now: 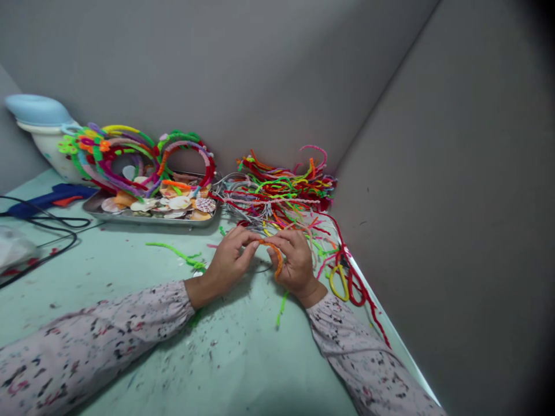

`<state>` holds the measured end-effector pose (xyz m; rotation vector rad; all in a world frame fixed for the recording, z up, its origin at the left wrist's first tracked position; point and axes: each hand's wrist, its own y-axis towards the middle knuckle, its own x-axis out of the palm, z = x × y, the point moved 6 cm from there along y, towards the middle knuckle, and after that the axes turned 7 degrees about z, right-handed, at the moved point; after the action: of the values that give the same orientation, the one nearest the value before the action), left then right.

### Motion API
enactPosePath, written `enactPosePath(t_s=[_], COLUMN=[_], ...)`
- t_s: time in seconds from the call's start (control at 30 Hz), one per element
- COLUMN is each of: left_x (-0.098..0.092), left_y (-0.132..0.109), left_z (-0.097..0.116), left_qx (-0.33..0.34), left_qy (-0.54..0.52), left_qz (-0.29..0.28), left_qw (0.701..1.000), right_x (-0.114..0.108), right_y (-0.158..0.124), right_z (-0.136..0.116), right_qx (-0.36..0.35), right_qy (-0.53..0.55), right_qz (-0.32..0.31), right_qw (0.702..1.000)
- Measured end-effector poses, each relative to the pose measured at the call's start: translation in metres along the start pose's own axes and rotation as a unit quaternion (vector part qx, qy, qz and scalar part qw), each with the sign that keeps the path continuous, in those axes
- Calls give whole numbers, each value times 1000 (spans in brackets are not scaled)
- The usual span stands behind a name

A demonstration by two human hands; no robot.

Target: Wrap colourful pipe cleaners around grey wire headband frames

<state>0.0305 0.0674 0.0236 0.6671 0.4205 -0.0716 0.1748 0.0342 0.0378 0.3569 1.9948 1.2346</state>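
Observation:
An orange pipe cleaner point(278, 264) is pinched between my two hands, its loose end curling down over my right palm. My left hand point(232, 257) grips it with thumb and forefinger at its left end. My right hand point(297, 263) holds it close beside, fingertips nearly meeting those of the left. Below the hands a thin grey wire curve shows in part, possibly a bare headband; most of it is hidden. Bright green pipe cleaners point(173, 249) lie left of my left hand, and a short green piece point(281, 311) lies below my right hand.
A metal tray point(151, 219) holds fabric discs and wrapped colourful headbands point(186, 141). Behind my hands is a heap of pipe cleaners point(290, 185) with wire bands. Yellow-and-red-handled scissors point(340, 283) lie right. At left are a blue glue gun point(43, 199), its cord and a blue-lidded bin point(41, 124).

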Motion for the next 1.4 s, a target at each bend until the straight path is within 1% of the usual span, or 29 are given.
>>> enactPosePath(t_s=[0.23,0.37,0.53,0.77,1.07,1.17,1.23,1.33,1.4], left_x=[0,0,-1,-1,-1,-1,-2,-2,-2], left_y=[1,1,1,2,2,2,2,3,3], left_z=[1,1,1,0,-1,-1,-1,0,0], left_qx=[-6,-5,0,4,-2,0,-1,-5,-7], left_qy=[3,3,2,7,11,15,19,23,20], left_qz=[-11,-3,5,11,6,3,0,-1,2], left_qw=[1000,1000,1000,1000,1000,1000,1000,1000,1000], right_x=[0,0,1,5,2,3,2,-5,-10], right_y=[1,1,1,0,-1,-1,1,6,9], right_z=[1,1,1,6,11,16,18,21,21], right_qx=[6,14,27,90,189,229,244,252,237], right_qy=[-7,-1,23,121,218,228,230,215,198], right_qz=[8,16,-3,-32,-29,-22,-14,17,33], right_qw=[1000,1000,999,988,957,946,942,943,951])
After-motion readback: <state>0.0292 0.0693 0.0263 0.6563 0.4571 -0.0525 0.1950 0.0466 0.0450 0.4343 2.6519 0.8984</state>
